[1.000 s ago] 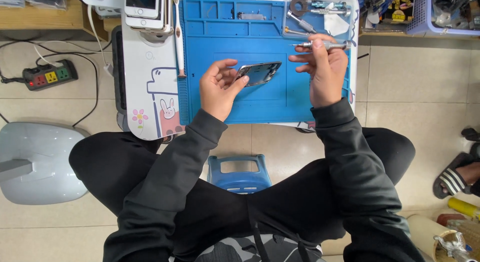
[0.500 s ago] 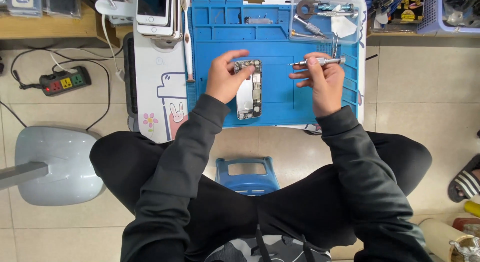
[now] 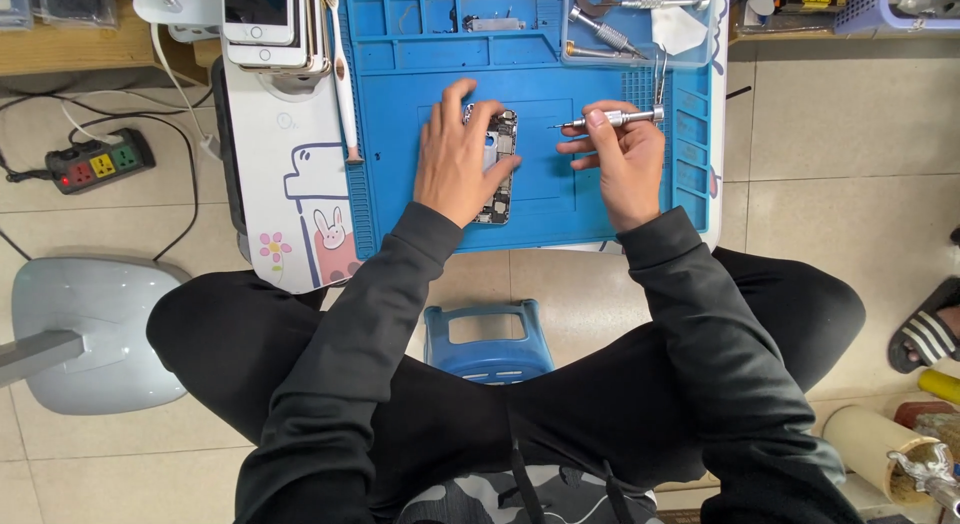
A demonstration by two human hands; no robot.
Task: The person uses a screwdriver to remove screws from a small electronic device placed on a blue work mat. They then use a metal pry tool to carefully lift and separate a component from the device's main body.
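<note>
An opened phone body with bare circuitry lies lengthwise on the blue work mat. My left hand rests flat on its left side, fingers spread, pressing it onto the mat. My right hand hovers just right of the phone and grips a slim silver screwdriver held sideways, tip pointing left toward the phone's upper end.
A clear tray with more drivers and tweezers sits at the mat's top right. A stack of phones and a white toothbrush lie at the left. On the floor are a power strip, a blue stool and a grey lamp base.
The phone body was held tilted above the mat; now it lies flat under my left hand. My right hand kept the screwdriver and stayed beside it. The camera came closer.
</note>
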